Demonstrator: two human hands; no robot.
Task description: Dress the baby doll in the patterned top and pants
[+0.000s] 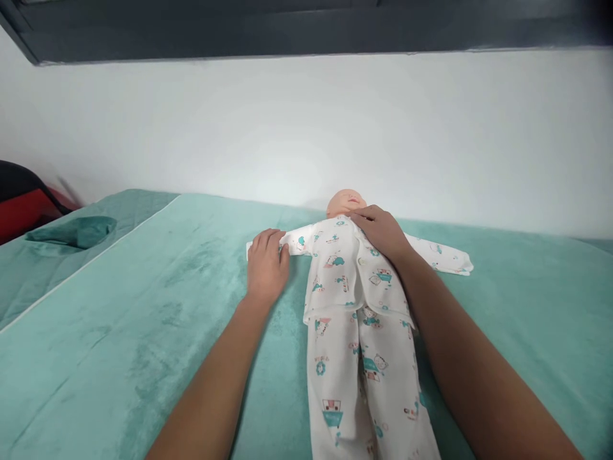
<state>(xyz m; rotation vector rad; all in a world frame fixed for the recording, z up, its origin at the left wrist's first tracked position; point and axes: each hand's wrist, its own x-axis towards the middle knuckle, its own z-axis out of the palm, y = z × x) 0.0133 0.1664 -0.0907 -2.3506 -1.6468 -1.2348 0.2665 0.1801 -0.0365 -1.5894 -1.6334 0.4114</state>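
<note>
A baby doll (345, 200) lies on its back on the bed, dressed in a white printed baby shirt (332, 268) and matching pants (335, 377). My left hand (267, 262) lies over the sleeve on the left, fingers stretched out and covering most of its lower part. Across the collar and upper chest rests my right hand (380, 231), its fingers flat near the doll's chin. The other sleeve (443, 254) extends to the right, beyond my right forearm. The pants legs run toward me and out of the bottom of the view.
A green sheet (143, 319) covers the bed, with a pale seam on the left. Near the far left are a folded patch of green cloth (71, 233) and a red and black object (23, 204). A white wall (215, 128) stands behind, with a dark frame (287, 29) above.
</note>
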